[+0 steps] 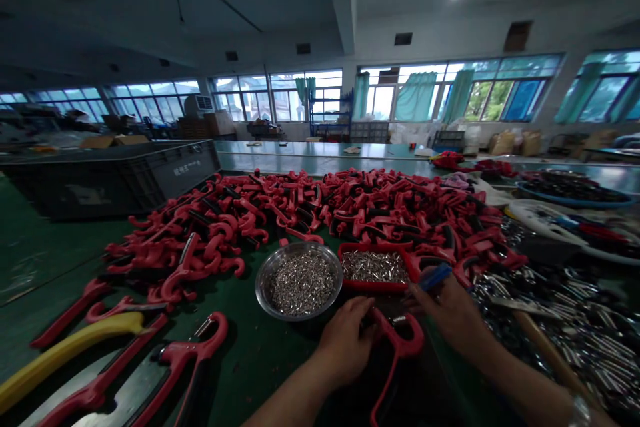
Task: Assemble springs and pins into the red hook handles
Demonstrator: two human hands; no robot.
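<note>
My left hand (350,337) is closed around the upper end of a red hooked handle (400,347), which has a small metal spring by its curve. My right hand (445,303), just right of that handle, has its fingers wrapped round a blue tool (435,277). The tool's lower end is too dark to make out. Beyond my left hand is a round metal bowl (261,290) of small metal pins. Next to it sits a red tray (385,287) with longer metal pins.
A large pile of red and black handles (300,200) spans the table behind. A grey crate (115,180) stands at the left. Saws with red handles and one yellow handle (75,347) lie front left. Metal parts (590,340) and a hammer-like tool (550,353) lie right.
</note>
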